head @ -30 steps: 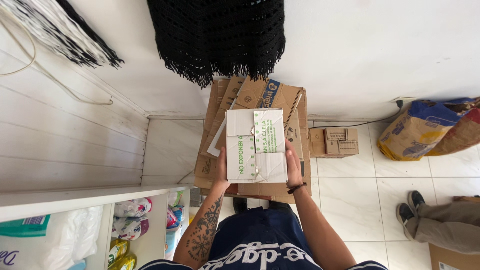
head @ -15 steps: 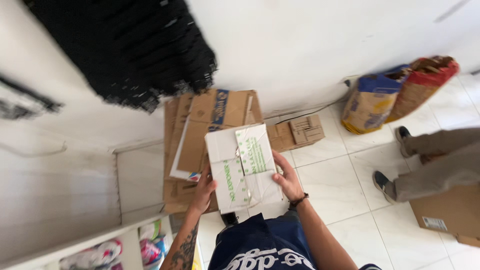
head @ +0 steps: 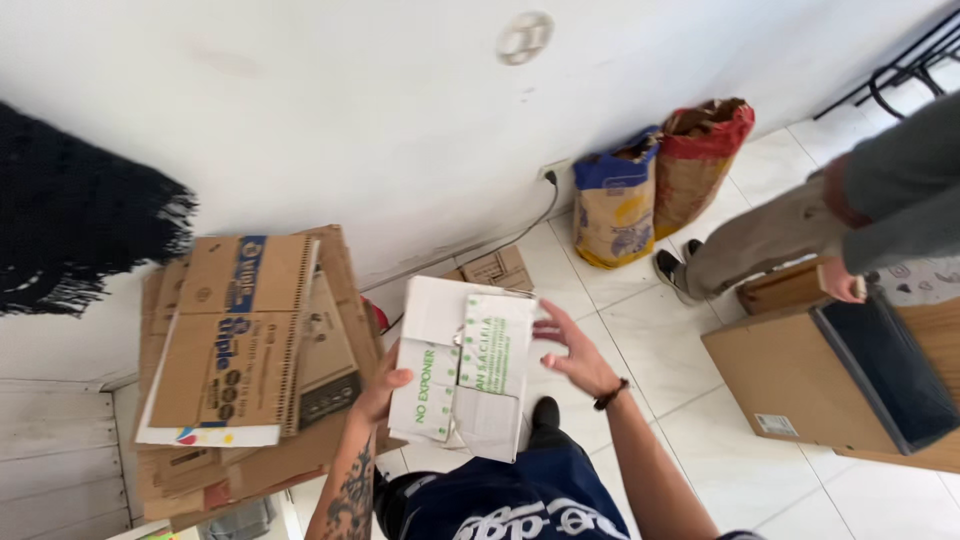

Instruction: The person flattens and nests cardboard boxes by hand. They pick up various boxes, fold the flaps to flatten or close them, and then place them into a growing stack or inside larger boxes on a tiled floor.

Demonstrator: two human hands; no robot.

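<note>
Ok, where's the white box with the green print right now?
In the head view, the white box sits centre frame, gripped at its left edge by the left hand, the open right hand beside its right edge, flattened cardboard stacked to its left.

White tiled floor [head: 640,330] is open right of the white folded cardboard box [head: 465,365]. Left blocked by leaning stack of flattened brown cardboard [head: 240,350]. Far right blocked by large brown carton [head: 790,375] and another person's legs [head: 750,245].

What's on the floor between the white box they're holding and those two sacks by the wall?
In the head view, mostly bare white tile lies between the white box and the sacks. A small cardboard box sits just behind the white one.
</note>
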